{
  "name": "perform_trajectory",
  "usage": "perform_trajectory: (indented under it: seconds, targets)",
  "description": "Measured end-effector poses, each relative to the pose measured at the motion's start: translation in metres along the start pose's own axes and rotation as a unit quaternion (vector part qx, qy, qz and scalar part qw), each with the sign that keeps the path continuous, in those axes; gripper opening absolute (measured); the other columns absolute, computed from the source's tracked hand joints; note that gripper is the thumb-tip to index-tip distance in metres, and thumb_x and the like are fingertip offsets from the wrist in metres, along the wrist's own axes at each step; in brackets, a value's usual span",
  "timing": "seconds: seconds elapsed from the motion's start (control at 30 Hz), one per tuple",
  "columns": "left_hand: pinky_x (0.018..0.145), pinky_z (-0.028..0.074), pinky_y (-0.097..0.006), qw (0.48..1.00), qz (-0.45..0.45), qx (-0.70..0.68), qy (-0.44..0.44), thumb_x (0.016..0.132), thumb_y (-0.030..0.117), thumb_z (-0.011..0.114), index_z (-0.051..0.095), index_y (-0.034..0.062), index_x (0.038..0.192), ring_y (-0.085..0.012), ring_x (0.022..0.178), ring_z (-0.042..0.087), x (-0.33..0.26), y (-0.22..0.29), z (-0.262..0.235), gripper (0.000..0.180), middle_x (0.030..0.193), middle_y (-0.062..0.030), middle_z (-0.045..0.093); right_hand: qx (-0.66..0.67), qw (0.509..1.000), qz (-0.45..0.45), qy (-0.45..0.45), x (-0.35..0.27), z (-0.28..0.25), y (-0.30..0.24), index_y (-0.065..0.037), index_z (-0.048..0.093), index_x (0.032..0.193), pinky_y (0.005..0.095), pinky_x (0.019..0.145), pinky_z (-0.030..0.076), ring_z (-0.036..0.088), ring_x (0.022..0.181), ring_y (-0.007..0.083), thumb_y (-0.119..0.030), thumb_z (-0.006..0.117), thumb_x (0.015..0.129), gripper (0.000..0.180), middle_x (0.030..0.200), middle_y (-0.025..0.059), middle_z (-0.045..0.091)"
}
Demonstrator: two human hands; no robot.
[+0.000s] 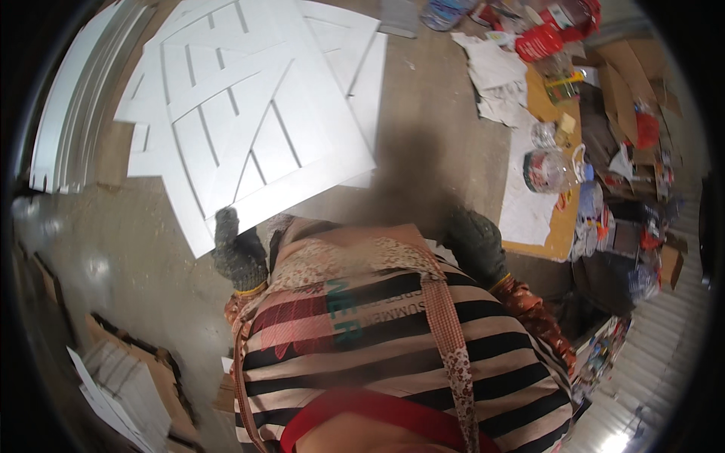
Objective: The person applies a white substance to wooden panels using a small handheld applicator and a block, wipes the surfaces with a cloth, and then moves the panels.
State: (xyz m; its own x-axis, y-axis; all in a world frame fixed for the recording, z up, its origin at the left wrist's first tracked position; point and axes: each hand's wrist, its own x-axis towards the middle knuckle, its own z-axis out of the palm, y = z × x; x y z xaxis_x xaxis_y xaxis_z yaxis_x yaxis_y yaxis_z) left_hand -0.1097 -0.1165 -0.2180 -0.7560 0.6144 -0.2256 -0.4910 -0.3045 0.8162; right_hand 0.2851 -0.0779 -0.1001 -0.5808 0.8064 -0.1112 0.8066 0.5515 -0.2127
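Note:
A large white board (pixel 310 113) with several long slots lies on top of similar white boards, tilted across the left half of the table. My left hand (pixel 240 253), in a dark grey knit glove, grips its near edge, with the thumb on top and the other fingers mostly hidden. My right hand (pixel 477 245), gloved alike, is close to my body at the right, apart from the boards. A dark blur covers the area around its fingertips, so I cannot make out how they are held.
White panels (pixel 83 98) stand stacked at the far left. Along the right are a yellow board (pixel 563 226) with white paper, a clear plastic jug (pixel 545 171), a red bottle (pixel 538 43) and cardboard boxes (pixel 623 90). Flat cardboard and white pieces (pixel 124 385) are at the lower left.

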Motion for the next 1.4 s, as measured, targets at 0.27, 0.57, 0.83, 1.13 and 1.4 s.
perform_trajectory:
  seconds: [0.27, 0.57, 0.83, 1.13, 1.4]
  targets:
    - [0.078, 0.052, -0.030, 0.992, -0.056, 0.115, 0.022, 0.082, 0.014, 0.070, 0.065, 0.0024, 0.107, -0.0192, 0.089, 0.064, -0.029, 0.025, 0.015, 0.028, 0.101, -0.0086, 0.067, -0.039, 0.995, -0.050, 0.081, 0.011, -0.025, -0.004, -0.004, 0.060, 0.107, 0.0388, 0.077, 0.050, 0.063, 0.089, 0.0287, -0.005, 0.064, 0.077, 0.030, 0.106, 0.0106, 0.065]
    - [0.078, 0.052, -0.033, 0.840, 0.102, 0.411, -0.340, 0.087, 0.016, 0.065, 0.062, 0.0026, 0.112, -0.0195, 0.090, 0.063, -0.030, 0.043, -0.014, 0.029, 0.100, -0.0091, 0.067, 0.044, 0.950, -0.219, 0.219, 0.226, -0.087, -0.067, -0.001, 0.059, 0.118, 0.0311, 0.078, 0.051, 0.065, 0.092, 0.0217, -0.005, 0.064, 0.085, 0.033, 0.103, 0.0122, 0.065]
    - [0.082, 0.055, -0.032, 0.969, -0.012, 0.218, -0.118, 0.089, 0.018, 0.063, 0.059, 0.0032, 0.120, -0.0202, 0.089, 0.066, -0.005, 0.076, -0.036, 0.034, 0.100, -0.0118, 0.068, -0.133, 0.947, -0.258, 0.133, 0.352, -0.067, -0.109, -0.008, 0.053, 0.124, 0.0437, 0.065, 0.049, 0.064, 0.077, 0.0323, -0.027, 0.046, 0.095, 0.035, 0.085, 0.0119, 0.068]
    - [0.081, 0.055, -0.031, 0.931, 0.106, 0.330, -0.115, 0.085, 0.004, 0.067, 0.046, 0.0003, 0.132, -0.0170, 0.088, 0.062, 0.021, 0.080, 0.033, 0.052, 0.101, -0.0116, 0.062, -0.088, 0.952, -0.241, 0.170, 0.375, -0.057, -0.125, -0.012, 0.064, 0.103, 0.0447, 0.063, 0.049, 0.062, 0.074, 0.0314, -0.033, 0.055, 0.091, 0.026, 0.087, 0.0132, 0.064]
    - [0.083, 0.054, -0.027, 0.979, -0.051, 0.179, -0.082, 0.077, 0.000, 0.075, 0.041, -0.0003, 0.135, -0.0130, 0.097, 0.058, 0.010, 0.077, 0.047, 0.068, 0.115, -0.0103, 0.058, -0.093, 0.956, -0.213, 0.178, 0.380, -0.042, -0.119, -0.013, 0.066, 0.101, 0.0443, 0.064, 0.049, 0.062, 0.074, 0.0319, -0.031, 0.056, 0.090, 0.024, 0.088, 0.0116, 0.061]
